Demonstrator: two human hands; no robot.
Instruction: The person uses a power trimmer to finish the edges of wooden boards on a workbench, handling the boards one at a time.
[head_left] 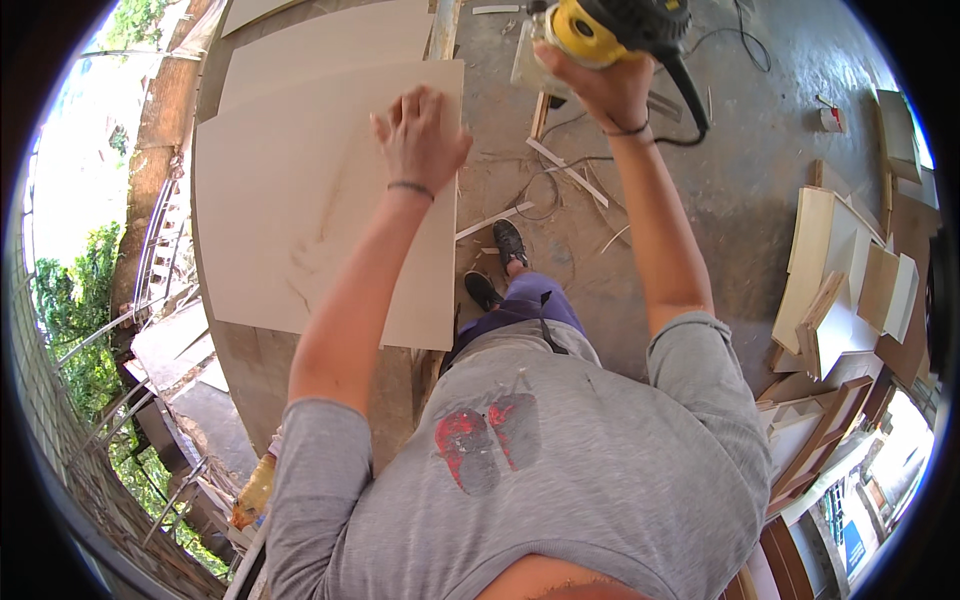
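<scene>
Gripping a yellow/blk router [588, 35] w/ R hand [612, 92], top of view, just R of the board [320, 210]. R grip: fingers wrapped round the router body, closed on it. Router's pale base plate [524, 58] faces L, toward the board's far R corner; thick blk cord [694, 100] bends down past the R wrist.

L hand [424, 140] is palm-down over the board nr its R edge. L grip: loosely spread, nothing pinched; can't tell if palm presses on the surface. Dark bands [410, 187] on both wrists.

Board = big, flat, pale, w/ brownish smudges approx mid; lies L of the person's feet, another pale panel [330, 42] showing past its far edge.

Floor [740, 220] is grey, dusty. On it: narrow white strips [568, 170] nr the board, thin dark cable [535, 212] looped among them, small red/white can [831, 120] further R. Wood pcs [830, 265] piled far R.

Person wears grey tee [600, 460] w/ red marks, purple trousers [550, 298], dark shoes [509, 243]. Greenery [80, 330] far L, outside.
</scene>
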